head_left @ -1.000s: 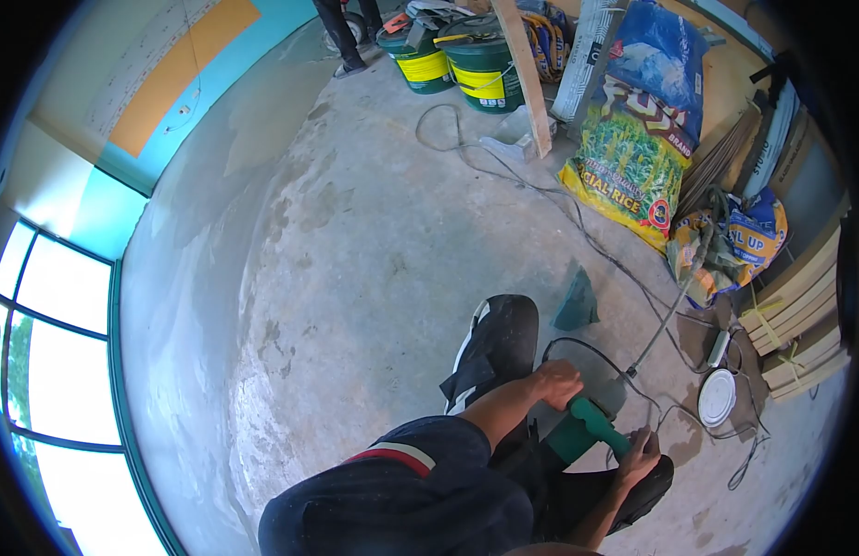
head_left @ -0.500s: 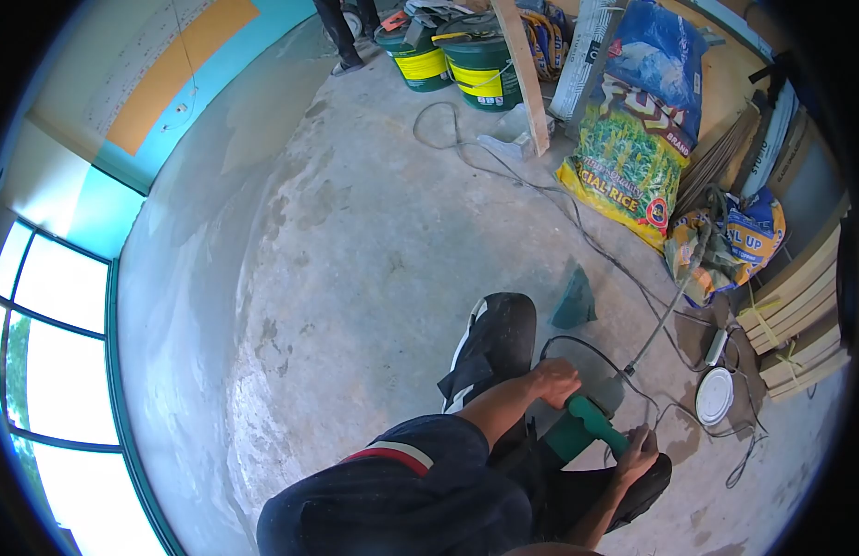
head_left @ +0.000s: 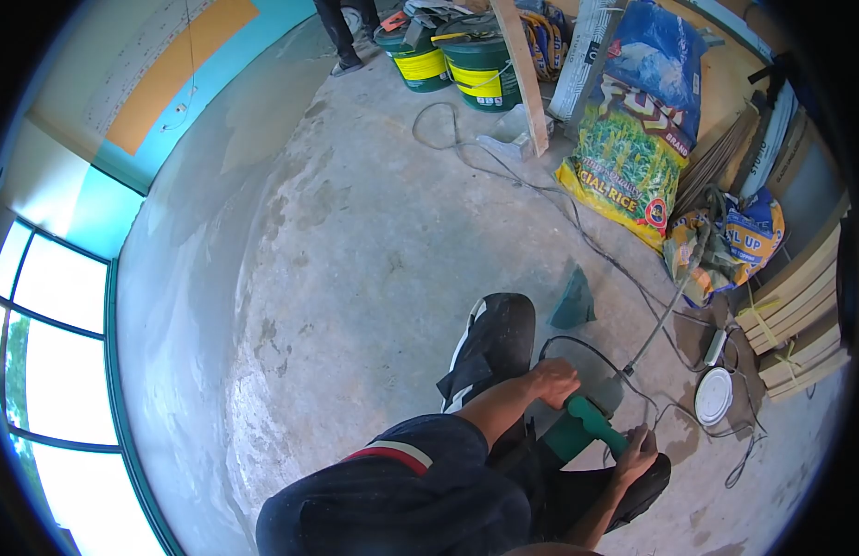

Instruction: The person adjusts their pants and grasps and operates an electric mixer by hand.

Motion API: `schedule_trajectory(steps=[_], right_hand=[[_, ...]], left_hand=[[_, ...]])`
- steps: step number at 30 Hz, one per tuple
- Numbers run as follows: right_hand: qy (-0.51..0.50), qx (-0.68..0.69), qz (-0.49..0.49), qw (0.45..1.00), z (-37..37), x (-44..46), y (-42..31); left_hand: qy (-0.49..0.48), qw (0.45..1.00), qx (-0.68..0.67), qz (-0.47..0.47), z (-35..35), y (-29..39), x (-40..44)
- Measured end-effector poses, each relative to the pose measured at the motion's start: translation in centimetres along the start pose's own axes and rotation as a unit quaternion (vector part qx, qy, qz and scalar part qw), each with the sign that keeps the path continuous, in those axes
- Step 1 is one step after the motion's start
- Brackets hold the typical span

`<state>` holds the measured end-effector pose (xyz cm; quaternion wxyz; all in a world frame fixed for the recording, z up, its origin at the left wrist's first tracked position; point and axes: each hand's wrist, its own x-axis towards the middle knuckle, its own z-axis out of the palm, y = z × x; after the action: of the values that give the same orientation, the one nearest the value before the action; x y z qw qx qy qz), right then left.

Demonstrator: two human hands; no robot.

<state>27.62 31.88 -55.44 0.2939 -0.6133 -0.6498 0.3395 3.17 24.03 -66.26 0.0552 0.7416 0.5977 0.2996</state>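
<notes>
My left hand (head_left: 556, 382) is closed beside the head end of a green tool (head_left: 596, 423); what its fingers hold is hidden. A black cable (head_left: 587, 347) loops out right beside this hand. Lower right, my right hand (head_left: 639, 447) has its fingers closed around the far end of the green tool, near my knee. Under the tool lies a wider green piece (head_left: 566, 439), partly covered by my legs. A dark teal triangular piece (head_left: 574, 301) rests on the floor beyond my left hand.
Cords cross the floor by a white round lid (head_left: 715, 397) and a power strip (head_left: 717, 347). Farther off are green buckets (head_left: 480, 74), a leaning plank (head_left: 525, 79), a rice sack (head_left: 629, 157) and stacked wood strips (head_left: 800, 324). A person's legs (head_left: 337, 32) show at the top.
</notes>
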Motion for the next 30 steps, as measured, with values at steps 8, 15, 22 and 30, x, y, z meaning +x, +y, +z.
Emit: schedule_trajectory(steps=[8,15,22,30], right_hand=[[-0.017,0.002,0.002,1.0,-0.2,0.0,-0.2],[-0.023,0.0,0.004,1.0,-0.3,0.1,0.4],[-0.021,-0.008,0.006,1.0,-0.3,0.1,0.5],[-0.008,-0.018,-0.001,1.0,-0.1,0.0,0.4]], left_hand=[[-0.055,0.998,-0.007,-0.011,-0.2,0.2,0.0],[-0.164,0.984,-0.005,-0.065,-2.2,0.9,1.1],[-0.154,0.986,-0.007,-0.056,-1.9,0.7,1.0],[-0.105,0.993,0.003,-0.054,-1.7,0.9,0.8]])
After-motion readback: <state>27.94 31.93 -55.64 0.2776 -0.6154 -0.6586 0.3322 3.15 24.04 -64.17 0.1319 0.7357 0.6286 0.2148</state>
